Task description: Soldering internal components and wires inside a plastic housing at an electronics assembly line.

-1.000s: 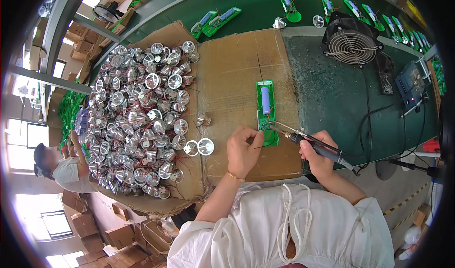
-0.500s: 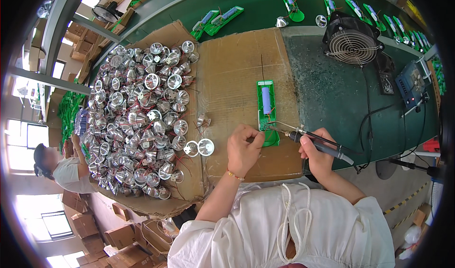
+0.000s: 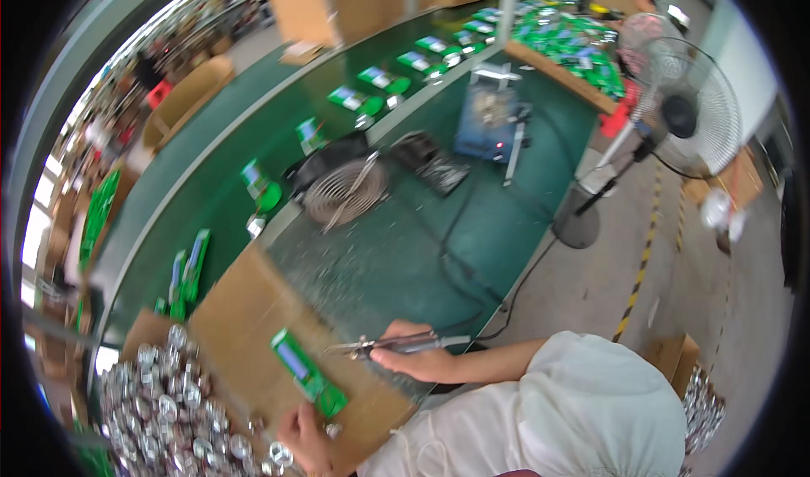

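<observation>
A person in a white top [image 3: 582,401] works at a green worktop [image 3: 388,258], the two hands apart. The right hand [image 3: 415,361] is closed around the grey handle of a soldering iron [image 3: 443,342], whose thin end points toward a green lamp housing [image 3: 327,395]; motion blur hides whether they touch. The housing lies slantwise on a brown cardboard sheet [image 3: 240,304], a violet cylindrical cell [image 3: 293,360] in its upper part, its wiring too smeared to make out. The left hand [image 3: 306,441], fingers curled, sits just below the housing's near end; whether it pinches anything cannot be told. A heap of silvery reflectors [image 3: 160,414] at lower left runs into the dark fisheye rim, which cuts it off. Beyond the cardboard, a black fan with a round wire guard [image 3: 346,194] partly covers the view of the line behind it, where more housings recede into blur. A blue soldering station [image 3: 485,127] shows a red light, its panel markings unreadable. At upper right, a pedestal fan [image 3: 679,114] partly hides another person [image 3: 648,34].
</observation>
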Tool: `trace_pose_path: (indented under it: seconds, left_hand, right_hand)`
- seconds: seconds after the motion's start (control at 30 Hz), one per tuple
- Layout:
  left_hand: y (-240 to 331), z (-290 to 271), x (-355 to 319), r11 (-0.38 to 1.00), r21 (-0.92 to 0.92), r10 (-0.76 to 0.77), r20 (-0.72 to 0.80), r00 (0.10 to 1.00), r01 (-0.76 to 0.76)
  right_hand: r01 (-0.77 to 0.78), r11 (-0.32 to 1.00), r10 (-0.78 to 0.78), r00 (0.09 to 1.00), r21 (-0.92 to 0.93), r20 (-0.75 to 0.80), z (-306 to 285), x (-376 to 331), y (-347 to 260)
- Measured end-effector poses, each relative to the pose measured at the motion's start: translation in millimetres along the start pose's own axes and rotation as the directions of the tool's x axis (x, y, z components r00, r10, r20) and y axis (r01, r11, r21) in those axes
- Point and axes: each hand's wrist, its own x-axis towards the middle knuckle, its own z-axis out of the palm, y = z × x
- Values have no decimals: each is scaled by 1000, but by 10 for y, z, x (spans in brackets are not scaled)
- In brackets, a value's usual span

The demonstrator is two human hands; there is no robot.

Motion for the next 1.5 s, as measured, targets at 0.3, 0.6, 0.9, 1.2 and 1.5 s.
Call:
trace_pose_path:
  seconds: [0.3,0.6,0.9,1.2,1.5]
  left_hand:
    - [207,260,955,912,353,157,167,973,-207]
    - [492,547,3344,582,788,194,104,975,-200]
    - [389,268,3690,510,837,571,-158,805,-198]
    - [333,103,3525,478,818,247,225,942,-321]
    - [286,304,1356,646,661,342,197,919,-382]
  right_hand:
    - [79,978,-98,991,-195,-89,-382,165,59]
    - [-157,936,120,984,-315,-135,-344,202,164]
    - [-58,985,34,988,-163,-148,-445,184,352]
    - [-39,988,14,987,-148,-163,-394,195,248]
    - [-11,1000,14,980,16,-198,-343,210,236]
